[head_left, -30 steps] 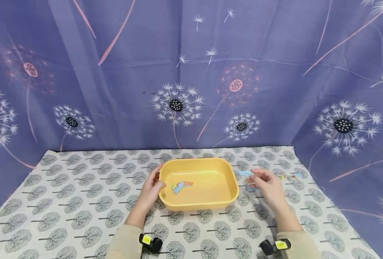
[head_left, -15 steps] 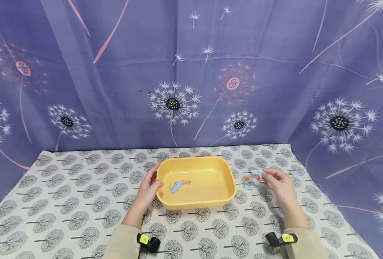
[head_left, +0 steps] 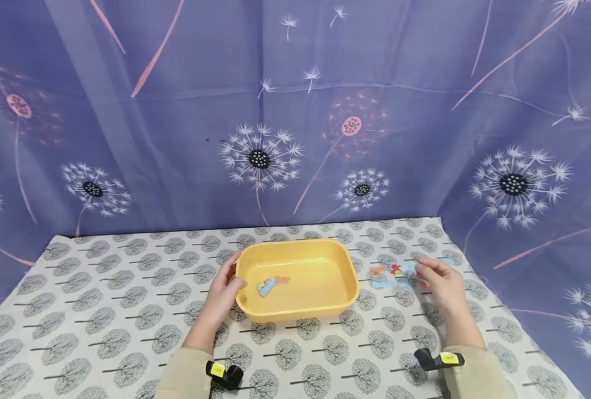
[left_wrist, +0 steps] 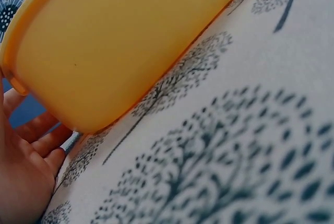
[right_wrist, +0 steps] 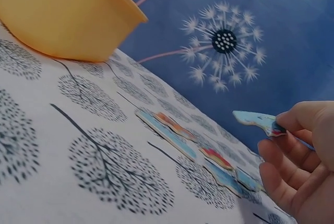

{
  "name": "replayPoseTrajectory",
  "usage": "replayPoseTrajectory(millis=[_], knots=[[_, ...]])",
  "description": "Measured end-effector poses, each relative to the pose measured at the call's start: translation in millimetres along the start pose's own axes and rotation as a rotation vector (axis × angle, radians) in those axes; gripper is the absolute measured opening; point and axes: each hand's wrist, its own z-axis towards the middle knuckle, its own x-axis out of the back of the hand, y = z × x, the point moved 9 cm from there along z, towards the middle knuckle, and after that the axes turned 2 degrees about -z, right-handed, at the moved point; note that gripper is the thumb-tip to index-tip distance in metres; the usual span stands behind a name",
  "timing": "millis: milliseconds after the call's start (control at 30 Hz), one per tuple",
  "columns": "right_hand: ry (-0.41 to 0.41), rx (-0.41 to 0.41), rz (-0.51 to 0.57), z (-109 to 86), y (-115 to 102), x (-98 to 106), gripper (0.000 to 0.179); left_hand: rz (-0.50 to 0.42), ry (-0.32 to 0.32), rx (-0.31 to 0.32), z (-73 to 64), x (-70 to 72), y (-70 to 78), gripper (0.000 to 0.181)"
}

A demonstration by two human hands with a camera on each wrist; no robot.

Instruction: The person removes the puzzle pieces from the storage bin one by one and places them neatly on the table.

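My left hand (head_left: 222, 291) grips the left end of a yellow plastic tub (head_left: 295, 309), thumb over the rim and fingers along the outer wall. Two touching puzzle pieces lie in the tub: a blue piece with yellow (head_left: 266, 286) and an orange one (head_left: 282, 280). To the tub's right, my right hand (head_left: 445, 285) pinches a light blue puzzle piece (right_wrist: 253, 118) between thumb and fingers, above the cloth. Below it lie several flat pieces, among them a long blue one (right_wrist: 169, 138), an orange one (right_wrist: 176, 126) and one with red (right_wrist: 216, 157).
A white cloth with grey tree prints (head_left: 126, 310) covers the table. Behind it and at the right hangs a purple curtain (head_left: 186, 138) with dandelion prints. Another light blue piece (head_left: 447, 260) lies beyond my right hand.
My right hand has moved right, away from the tub, carrying the pinched piece. More of the pieces on the cloth show beside it. My left hand keeps its grip; the head view has turned slightly.
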Motion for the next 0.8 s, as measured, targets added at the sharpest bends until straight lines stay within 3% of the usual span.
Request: replayPoseTrajectory(millis=[300, 533, 800], knots=[[0.069, -0.043, 0.011, 3.7, 12, 20, 0.017, 0.003, -0.011, 0.005, -0.6, -0.4, -0.3, 0.072], [0.149, -0.102, -0.145, 5.9, 23, 31, 0.032, 0.005, -0.01, -0.006, -0.3, 0.2, -0.4, 0.073], [0.176, -0.098, -0.25, 7.3, 23, 35, 0.038, -0.001, -0.012, -0.016, 0.8, 0.0, -0.1, 0.074]])
